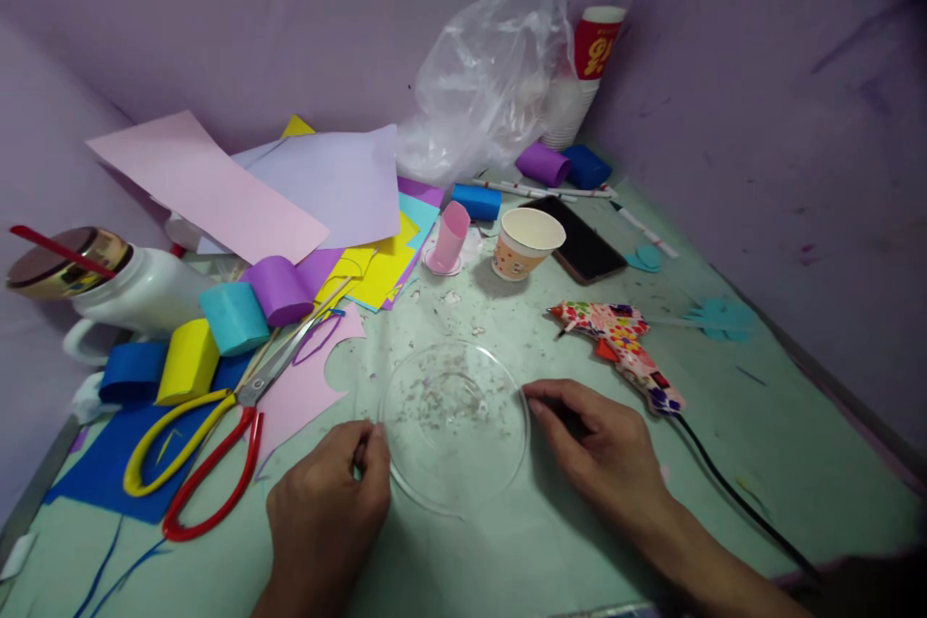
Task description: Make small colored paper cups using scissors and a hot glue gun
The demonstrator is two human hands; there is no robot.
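Note:
A clear round plastic lid [456, 488] is low over the table in front of me, with the tabletop showing through it. My left hand [329, 502] pinches its left rim between thumb and curled fingers. On the opposite side, my right hand [608, 454] grips the right rim with thumb and fingertips. Beyond the lid stand a small paper cup [527, 246] and a pink paper tube [453, 234] on a round pink base. To the right of my right hand lies a flower-patterned glue gun [615, 348] with its black cord running toward me.
Large red-and-yellow-handled scissors [250, 406] lie at left among paper rolls [236, 317] and coloured sheets [325, 188]. A white mug [155, 294] stands far left. Behind are a phone [579, 237], markers [536, 191], a plastic bag [492, 68] and stacked cups [590, 58].

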